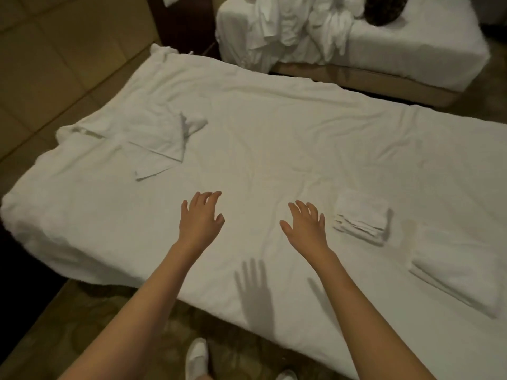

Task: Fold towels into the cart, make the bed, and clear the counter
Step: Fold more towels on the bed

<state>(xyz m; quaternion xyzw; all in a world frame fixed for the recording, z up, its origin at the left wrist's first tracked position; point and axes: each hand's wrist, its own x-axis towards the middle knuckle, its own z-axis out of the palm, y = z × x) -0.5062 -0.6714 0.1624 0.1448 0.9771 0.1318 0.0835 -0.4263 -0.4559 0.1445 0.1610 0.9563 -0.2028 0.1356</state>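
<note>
Two folded towels (362,219) lie just right of your right hand (304,224), a larger folded one (455,267) beyond them; one loose towel (156,133) waits far left of your left hand (201,215). Both hands hover released, holding nothing, over the wrinkled bed (274,138). Cart and counter aren't visible, so most work remains.

On the near bed (274,133), a small folded towel stack (362,218) lies right of centre, with a larger folded towel (455,270) just to its right. A loosely folded cloth (153,138) lies toward the bed's left end. Behind this bed stands a second bed (411,50) bearing a linen heap (296,23).
</note>
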